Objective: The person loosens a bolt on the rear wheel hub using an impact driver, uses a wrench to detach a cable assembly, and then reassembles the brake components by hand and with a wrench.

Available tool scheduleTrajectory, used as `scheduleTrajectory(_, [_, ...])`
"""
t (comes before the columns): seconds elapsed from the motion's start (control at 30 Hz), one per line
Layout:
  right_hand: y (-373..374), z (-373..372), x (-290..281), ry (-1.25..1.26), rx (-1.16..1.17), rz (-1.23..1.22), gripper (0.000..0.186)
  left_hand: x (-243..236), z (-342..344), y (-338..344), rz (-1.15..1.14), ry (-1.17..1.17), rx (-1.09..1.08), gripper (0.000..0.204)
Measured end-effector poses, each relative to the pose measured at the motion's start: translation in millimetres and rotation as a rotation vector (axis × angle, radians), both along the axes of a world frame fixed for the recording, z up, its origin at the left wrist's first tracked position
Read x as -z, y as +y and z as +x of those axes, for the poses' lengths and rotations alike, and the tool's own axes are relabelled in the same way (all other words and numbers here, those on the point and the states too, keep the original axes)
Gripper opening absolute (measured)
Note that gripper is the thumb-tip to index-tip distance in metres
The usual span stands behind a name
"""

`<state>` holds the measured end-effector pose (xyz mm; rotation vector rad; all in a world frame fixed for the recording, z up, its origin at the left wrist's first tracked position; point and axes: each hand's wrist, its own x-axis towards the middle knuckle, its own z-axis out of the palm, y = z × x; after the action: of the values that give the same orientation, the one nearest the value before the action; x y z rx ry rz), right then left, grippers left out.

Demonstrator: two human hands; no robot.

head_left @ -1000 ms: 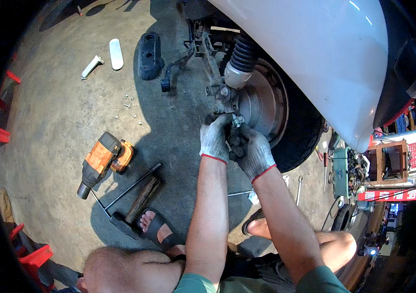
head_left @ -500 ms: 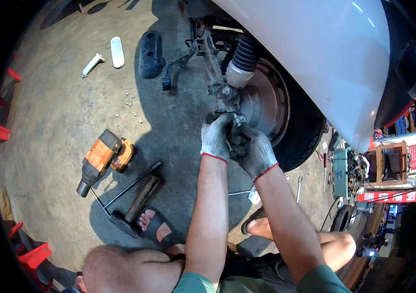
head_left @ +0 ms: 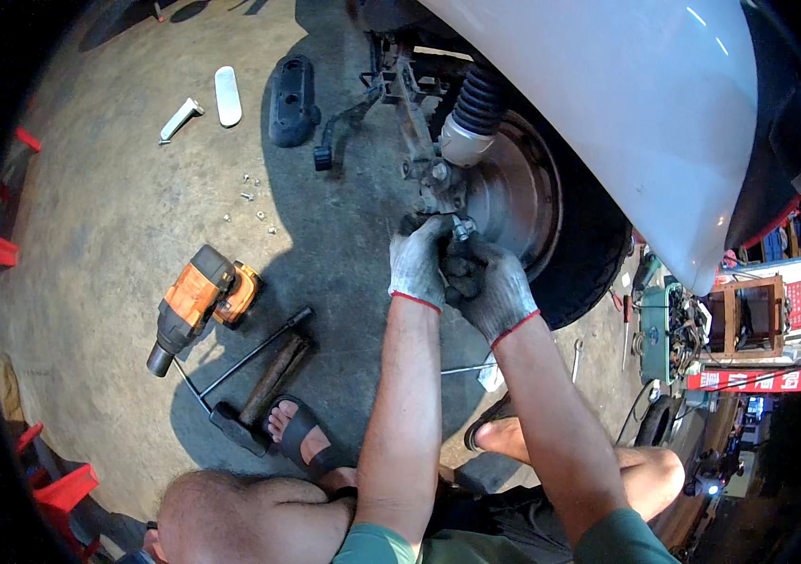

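Fingers (head_left: pixel 459 270) of the right hand (head_left: pixel 499 289) are curled inward, and a small shiny metal fitting (head_left: pixel 463 228) is located just above them in the view; whether it is pinched cannot be told, the contact side being hidden. The left hand (head_left: pixel 416 258) is held alongside, its fingers bent at the lower end of a metal bracket (head_left: pixel 437 193), with the fitting lying just to the right of their tips; grip on this side cannot be told either. Both hands are covered by pale knitted gloves, edged in red at the wrist and darkened over the fingers. The bracket is positioned beside a wheel (head_left: pixel 513 195), near a shock absorber (head_left: pixel 478 105) with a black ribbed sleeve. Part of the wheel is overhung by a white body panel (head_left: pixel 621 103). On the floor (head_left: pixel 109 226), to the left, an orange-and-black power tool (head_left: pixel 192 299) is laid near a hammer (head_left: pixel 273 383) and a thin metal bar (head_left: pixel 250 355). Small metal pieces (head_left: pixel 247 196) are scattered farther up, and beyond them a white oblong plate (head_left: pixel 227 96) and a black oblong cover (head_left: pixel 291 101) are seen.
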<state>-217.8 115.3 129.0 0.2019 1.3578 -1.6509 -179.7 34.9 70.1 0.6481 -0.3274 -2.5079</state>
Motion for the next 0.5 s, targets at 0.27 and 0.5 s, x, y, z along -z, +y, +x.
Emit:
scheduleTrajectory(0.27, [-3, 1, -5, 0.009, 0.015, 0.057, 0.02, -1, -2, 2, 0.016, -0.061, 0.011, 0.01])
scheduleTrajectory(0.5, [-13, 9, -6, -0.004, 0.184, 0.062, 0.02, -4, 0, 1, 0.015, -0.03, 0.004, 0.008])
